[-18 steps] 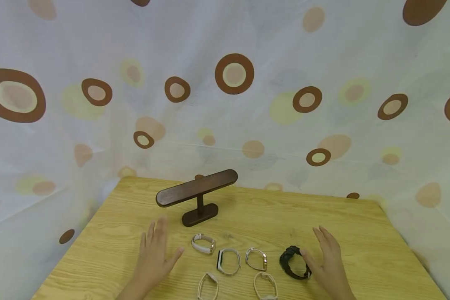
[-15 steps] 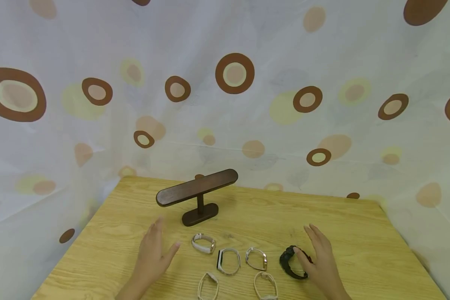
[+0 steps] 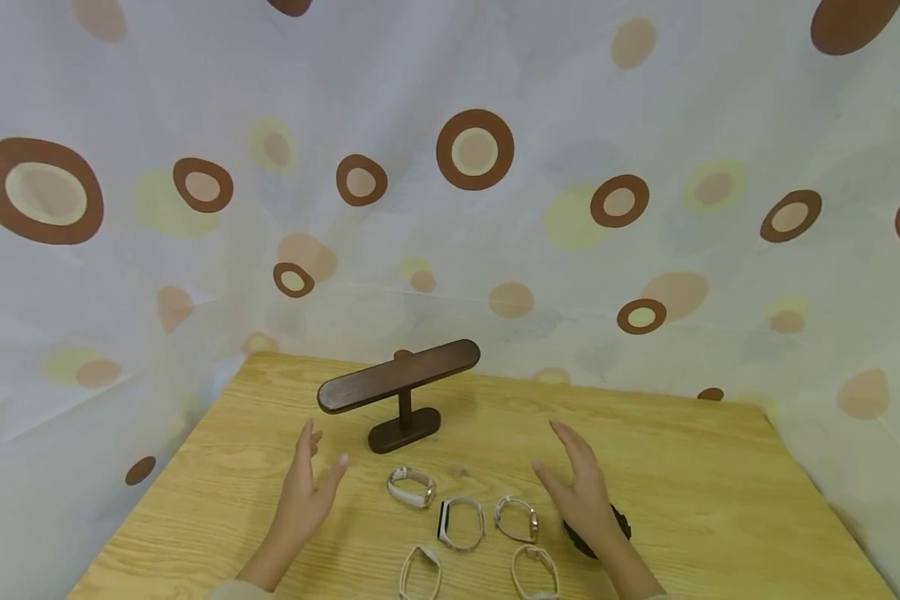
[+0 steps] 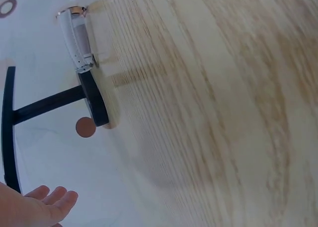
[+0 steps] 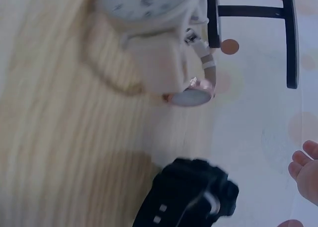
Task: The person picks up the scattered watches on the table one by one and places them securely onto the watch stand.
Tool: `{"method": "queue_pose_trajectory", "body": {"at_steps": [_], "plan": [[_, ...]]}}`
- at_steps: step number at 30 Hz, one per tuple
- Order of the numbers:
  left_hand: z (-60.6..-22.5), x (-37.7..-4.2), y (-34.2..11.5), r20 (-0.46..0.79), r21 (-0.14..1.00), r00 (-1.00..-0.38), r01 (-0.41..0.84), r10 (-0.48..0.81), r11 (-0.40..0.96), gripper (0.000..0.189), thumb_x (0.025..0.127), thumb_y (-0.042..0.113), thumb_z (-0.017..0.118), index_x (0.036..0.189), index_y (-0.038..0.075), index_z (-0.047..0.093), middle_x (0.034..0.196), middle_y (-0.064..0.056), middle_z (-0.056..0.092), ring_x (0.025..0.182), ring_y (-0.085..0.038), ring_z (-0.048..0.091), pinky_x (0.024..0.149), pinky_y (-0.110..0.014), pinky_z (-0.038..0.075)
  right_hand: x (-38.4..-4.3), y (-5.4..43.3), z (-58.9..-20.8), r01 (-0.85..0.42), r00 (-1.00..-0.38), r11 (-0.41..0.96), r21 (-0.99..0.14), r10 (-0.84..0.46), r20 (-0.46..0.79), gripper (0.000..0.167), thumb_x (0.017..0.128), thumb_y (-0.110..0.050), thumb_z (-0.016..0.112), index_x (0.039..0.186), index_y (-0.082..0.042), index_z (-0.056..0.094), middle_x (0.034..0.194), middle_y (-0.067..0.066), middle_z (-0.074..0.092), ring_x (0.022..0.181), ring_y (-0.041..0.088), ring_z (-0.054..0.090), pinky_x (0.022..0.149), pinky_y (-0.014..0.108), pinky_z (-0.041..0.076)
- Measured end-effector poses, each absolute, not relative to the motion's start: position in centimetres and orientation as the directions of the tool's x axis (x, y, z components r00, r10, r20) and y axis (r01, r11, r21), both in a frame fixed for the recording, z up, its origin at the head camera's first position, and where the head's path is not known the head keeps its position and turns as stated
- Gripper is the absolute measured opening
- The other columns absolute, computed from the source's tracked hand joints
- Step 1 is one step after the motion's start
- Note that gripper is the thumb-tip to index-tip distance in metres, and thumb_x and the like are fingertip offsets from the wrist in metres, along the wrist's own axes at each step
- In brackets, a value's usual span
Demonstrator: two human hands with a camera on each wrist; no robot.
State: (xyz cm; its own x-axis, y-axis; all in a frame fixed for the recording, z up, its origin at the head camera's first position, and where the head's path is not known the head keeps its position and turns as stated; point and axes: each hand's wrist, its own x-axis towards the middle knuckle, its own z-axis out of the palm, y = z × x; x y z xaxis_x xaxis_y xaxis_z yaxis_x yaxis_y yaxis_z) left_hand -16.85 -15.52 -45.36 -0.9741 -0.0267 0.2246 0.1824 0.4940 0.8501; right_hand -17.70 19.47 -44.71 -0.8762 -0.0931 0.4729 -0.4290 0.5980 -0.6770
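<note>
My left hand (image 3: pixel 302 500) hovers over the table at the left, fingers loosely extended, thumb apart, holding nothing. My right hand (image 3: pixel 581 496) is raised with thumb and fingers spread, partly covering a black watch (image 3: pixel 621 522). Between the hands lie a white watch with a gold-toned case (image 3: pixel 411 488), a fitness band with a dark face (image 3: pixel 444 521) and a slim watch with a gold case (image 3: pixel 533 525). Nearer the front are two pale-strapped watches, one at the left (image 3: pixel 422 575) and one at the right (image 3: pixel 536 572). In the right wrist view, the black watch (image 5: pixel 186 192) sits below a pale watch (image 5: pixel 154 43).
A dark wooden T-shaped watch stand (image 3: pixel 399 377) with an oval base (image 3: pixel 405 431) stands behind the watches, its bar bare. The wooden table (image 3: pixel 690 450) meets a white curtain (image 3: pixel 525 242) with brown circles at its back edge.
My right hand has moved left and forward, from beside the black watch to in front of it in the head view. My left hand has turned slightly, its fingers closer together. The watches stay put.
</note>
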Motion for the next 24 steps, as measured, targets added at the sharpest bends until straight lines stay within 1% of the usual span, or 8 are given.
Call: {"method": "queue_pose_trajectory", "body": {"at_steps": [3,6,10,13,17,19,21,24], "plan": [[-45.5,-17.0,-15.4,0.229,0.865,-0.973,0.183,-0.043,0.468,0.073,0.098,0.027,0.047,0.146,-0.005,0.002,0.144,-0.032,0.024,0.129,-0.052,0.028,0.103,-0.067,0.027,-18.8,18.5,-44.5,-0.39,-0.905,0.552,-0.737,-0.084,0.417,0.059,0.091,-0.016,0.059,0.139,0.004,0.033,0.143,0.027,0.031,0.131,0.047,0.028,0.101,0.068,0.028],[-45.8,-17.0,-15.3,0.238,0.877,-0.969,0.183,-0.07,0.444,0.072,0.098,0.024,0.047,0.146,-0.005,0.003,0.143,-0.033,0.027,0.127,-0.051,0.032,0.102,-0.066,0.03,-20.0,17.4,-44.4,-0.348,-0.928,0.502,-0.792,-0.066,0.366,0.06,0.091,-0.02,0.059,0.141,-0.001,0.032,0.145,0.023,0.031,0.133,0.044,0.029,0.104,0.065,0.027],[-46.0,-17.4,-15.1,0.237,0.907,-0.966,0.18,-0.108,0.381,0.069,0.098,0.023,0.046,0.146,-0.004,0.004,0.142,-0.031,0.031,0.126,-0.049,0.035,0.1,-0.063,0.034,-21.7,16.0,-44.1,-0.33,-0.935,0.456,-0.827,-0.039,0.352,0.059,0.092,-0.019,0.058,0.141,0.001,0.033,0.143,0.024,0.034,0.13,0.042,0.033,0.107,0.059,0.03],[-45.8,-18.0,-14.6,0.231,0.927,-0.963,0.176,-0.136,0.33,0.067,0.098,0.023,0.045,0.147,-0.001,0.006,0.141,-0.029,0.033,0.126,-0.046,0.038,0.1,-0.06,0.036,-23.0,15.3,-43.9,-0.293,-0.949,0.421,-0.858,-0.018,0.314,0.058,0.092,-0.017,0.057,0.141,0.003,0.032,0.144,0.023,0.033,0.13,0.041,0.034,0.11,0.055,0.029],[-45.3,-18.6,-13.9,0.222,0.941,-0.959,0.163,-0.177,0.296,0.067,0.098,0.022,0.046,0.148,0.002,0.006,0.14,-0.028,0.036,0.123,-0.043,0.042,0.099,-0.057,0.039,-24.3,14.9,-43.8,-0.227,-0.969,0.374,-0.899,0.011,0.249,0.057,0.094,-0.017,0.055,0.142,0.0,0.032,0.146,0.02,0.033,0.132,0.038,0.033,0.113,0.051,0.027],[-45.0,-18.9,-13.6,0.211,0.951,-0.957,0.154,-0.2,0.268,0.068,0.098,0.022,0.046,0.148,0.003,0.006,0.14,-0.027,0.037,0.121,-0.041,0.044,0.1,-0.056,0.04,-24.9,14.6,-43.6,-0.216,-0.97,0.36,-0.908,0.024,0.24,0.056,0.094,-0.017,0.055,0.142,-0.001,0.032,0.145,0.019,0.035,0.132,0.037,0.034,0.112,0.049,0.028],[-44.7,-19.2,-13.5,0.196,0.961,-0.954,0.141,-0.226,0.239,0.067,0.098,0.023,0.046,0.149,0.004,0.006,0.14,-0.026,0.037,0.12,-0.039,0.046,0.098,-0.052,0.042,-25.4,14.3,-43.4,-0.215,-0.971,0.338,-0.916,0.029,0.239,0.055,0.094,-0.016,0.055,0.142,0.0,0.033,0.143,0.021,0.036,0.131,0.038,0.035,0.112,0.05,0.029],[-44.3,-19.8,-13.2,0.172,0.972,-0.948,0.12,-0.267,0.201,0.065,0.099,0.025,0.045,0.149,0.005,0.008,0.138,-0.024,0.04,0.117,-0.035,0.048,0.091,-0.038,0.048,-26.2,13.7,-42.8,-0.192,-0.975,0.321,-0.928,0.044,0.217,0.054,0.094,-0.017,0.054,0.141,0.0,0.033,0.142,0.021,0.038,0.129,0.038,0.037,0.112,0.049,0.03]]}}
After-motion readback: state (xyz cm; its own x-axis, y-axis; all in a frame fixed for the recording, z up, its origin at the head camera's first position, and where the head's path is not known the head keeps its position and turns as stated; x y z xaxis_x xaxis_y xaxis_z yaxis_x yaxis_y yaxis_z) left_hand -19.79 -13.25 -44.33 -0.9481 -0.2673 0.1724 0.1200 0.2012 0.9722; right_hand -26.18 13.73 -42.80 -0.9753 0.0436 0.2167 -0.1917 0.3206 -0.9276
